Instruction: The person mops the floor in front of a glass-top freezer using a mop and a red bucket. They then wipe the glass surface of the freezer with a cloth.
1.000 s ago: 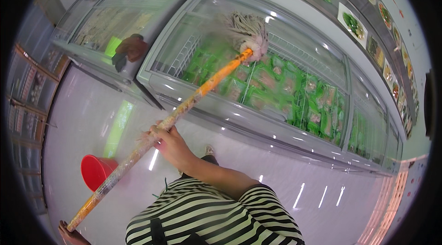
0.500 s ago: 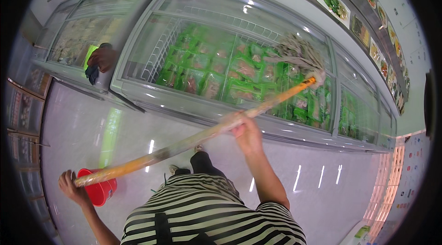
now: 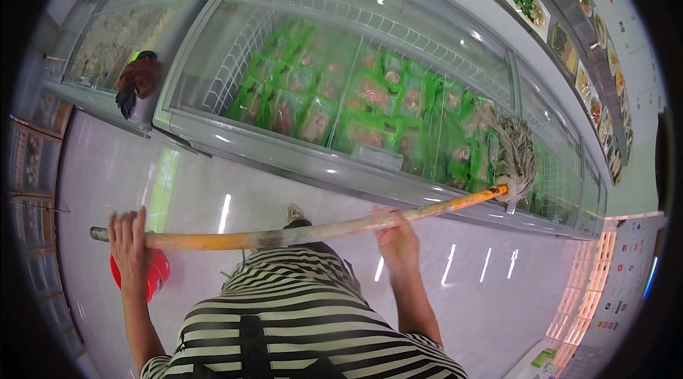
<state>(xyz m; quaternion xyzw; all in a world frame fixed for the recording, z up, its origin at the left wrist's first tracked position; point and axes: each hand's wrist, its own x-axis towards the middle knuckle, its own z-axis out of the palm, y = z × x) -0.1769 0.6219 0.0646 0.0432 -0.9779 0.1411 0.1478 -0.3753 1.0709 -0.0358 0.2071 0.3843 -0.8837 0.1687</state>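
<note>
A string mop with a long yellow-orange handle [image 3: 220, 241] lies across in front of me. Near its dark left end is my left hand [image 3: 129, 251], around the handle with its fingers reaching up past it. Right of my body, my right hand [image 3: 398, 240] grips the handle from below, slightly blurred. The grey mop head [image 3: 517, 155] is at the far right end, hanging over the glass-topped chest freezer [image 3: 249, 148]; whether its strands touch the glass I cannot tell.
Green-trimmed food packs [image 3: 370, 108] fill the freezer. A red bucket [image 3: 158, 274] stands on the shiny floor below my left hand. Dark and brown cloths [image 3: 139, 83] hang at the gap between freezers. Upright glass-door cases line the left; food pictures [image 3: 524, 2] run above the freezer.
The mop head has swung right and nearer to me. The handle is flatter, its left end higher. My left hand has moved up and in from the end; my right hand is slightly lower and farther right.
</note>
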